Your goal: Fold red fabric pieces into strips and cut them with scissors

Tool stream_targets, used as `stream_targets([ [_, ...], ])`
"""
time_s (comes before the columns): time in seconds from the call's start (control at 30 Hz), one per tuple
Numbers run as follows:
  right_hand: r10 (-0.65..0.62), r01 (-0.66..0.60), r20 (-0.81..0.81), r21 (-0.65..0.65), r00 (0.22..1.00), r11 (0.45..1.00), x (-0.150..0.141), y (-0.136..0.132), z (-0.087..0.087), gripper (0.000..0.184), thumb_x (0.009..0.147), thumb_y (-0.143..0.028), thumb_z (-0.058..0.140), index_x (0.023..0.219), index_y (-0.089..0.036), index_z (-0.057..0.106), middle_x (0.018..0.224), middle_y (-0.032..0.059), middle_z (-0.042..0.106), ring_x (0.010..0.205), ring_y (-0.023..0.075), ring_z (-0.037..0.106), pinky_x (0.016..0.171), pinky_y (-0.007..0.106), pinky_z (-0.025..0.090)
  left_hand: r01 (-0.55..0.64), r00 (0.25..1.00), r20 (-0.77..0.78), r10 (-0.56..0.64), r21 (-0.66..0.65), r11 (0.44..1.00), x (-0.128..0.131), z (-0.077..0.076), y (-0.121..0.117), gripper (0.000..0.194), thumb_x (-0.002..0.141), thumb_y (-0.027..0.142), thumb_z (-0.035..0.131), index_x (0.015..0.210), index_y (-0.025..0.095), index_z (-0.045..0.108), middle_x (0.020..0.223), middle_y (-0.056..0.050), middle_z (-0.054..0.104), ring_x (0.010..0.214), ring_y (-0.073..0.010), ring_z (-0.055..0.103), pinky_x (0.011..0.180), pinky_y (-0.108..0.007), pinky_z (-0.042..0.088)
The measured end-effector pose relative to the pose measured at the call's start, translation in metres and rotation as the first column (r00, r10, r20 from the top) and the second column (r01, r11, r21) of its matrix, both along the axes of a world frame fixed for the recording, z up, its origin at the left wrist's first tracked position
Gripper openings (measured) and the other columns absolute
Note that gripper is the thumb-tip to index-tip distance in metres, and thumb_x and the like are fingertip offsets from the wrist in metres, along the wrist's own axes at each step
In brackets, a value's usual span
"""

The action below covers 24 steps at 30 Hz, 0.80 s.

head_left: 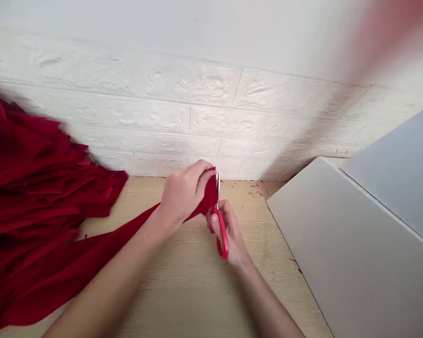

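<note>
My left hand (184, 190) pinches the top corner of a strip of dark red fabric (207, 193) between thumb and fingers. From there the strip runs down to the left, under my left forearm, toward a heap of the same fabric. In my right hand (230, 230) is a pair of scissors with red handles (223, 237), fingers in the loops and blades pointing up. The blades stand along the right edge of the strip, just below my left fingertips. Whether they are parted or closed I cannot tell.
A large pile of red fabric (38, 178) fills the left side of the wooden table (197, 291). At the right stands a grey-white box or panel (356, 244). Behind is a white brick-patterned wall (155, 117). Small red scraps (256, 193) lie near the wall. A red blur hangs top right.
</note>
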State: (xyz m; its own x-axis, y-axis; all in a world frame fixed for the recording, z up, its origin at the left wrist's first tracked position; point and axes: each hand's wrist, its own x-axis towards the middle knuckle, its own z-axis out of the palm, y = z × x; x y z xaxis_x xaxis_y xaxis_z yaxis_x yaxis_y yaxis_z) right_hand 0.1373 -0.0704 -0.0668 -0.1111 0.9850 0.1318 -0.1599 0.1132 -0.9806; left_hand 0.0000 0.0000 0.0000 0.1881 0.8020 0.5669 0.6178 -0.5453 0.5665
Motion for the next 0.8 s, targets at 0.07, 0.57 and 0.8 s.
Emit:
stream_targets([
  [0.07,-0.003,0.003,0.0,0.002,1.0,1.0,-0.0012,-0.0007,-0.0009,0.039,0.091,-0.058,0.06,0.09,-0.024,0.042,0.072,-0.0063,0.04,0.063,0.012,0.032,0.061,0.028,0.026,0.006,1.0,-0.007,-0.006,-0.035,0.999,-0.0007,0.0014,-0.0023,0.022,0.099,0.033,0.048,0.094,0.021,0.066,0.081,0.003,0.072,0.065,-0.0119,0.06,0.064,-0.026,0.039],
  [0.57,-0.019,0.018,-0.014,-0.052,1.0,0.998,-0.0042,-0.0002,0.0044,0.042,0.09,-0.059,0.061,0.083,-0.024,0.039,0.06,-0.0088,0.041,0.054,0.0094,0.031,0.054,0.026,0.022,0.034,0.994,0.103,-0.023,-0.105,0.994,-0.0003,-0.0005,-0.0007,0.014,0.095,0.033,0.055,0.094,0.022,0.062,0.09,0.002,0.076,0.076,-0.0152,0.069,0.065,-0.026,0.044],
  [0.8,-0.04,0.04,-0.002,-0.071,0.999,0.997,-0.0064,0.0004,0.0059,0.046,0.087,-0.063,0.062,0.079,-0.024,0.039,0.056,-0.0097,0.04,0.048,0.0077,0.03,0.048,0.024,0.021,0.022,0.997,0.081,-0.014,-0.098,0.995,-0.0016,-0.0009,0.0005,0.014,0.096,0.033,0.054,0.095,0.022,0.061,0.092,0.001,0.076,0.08,-0.016,0.071,0.069,-0.027,0.047],
])
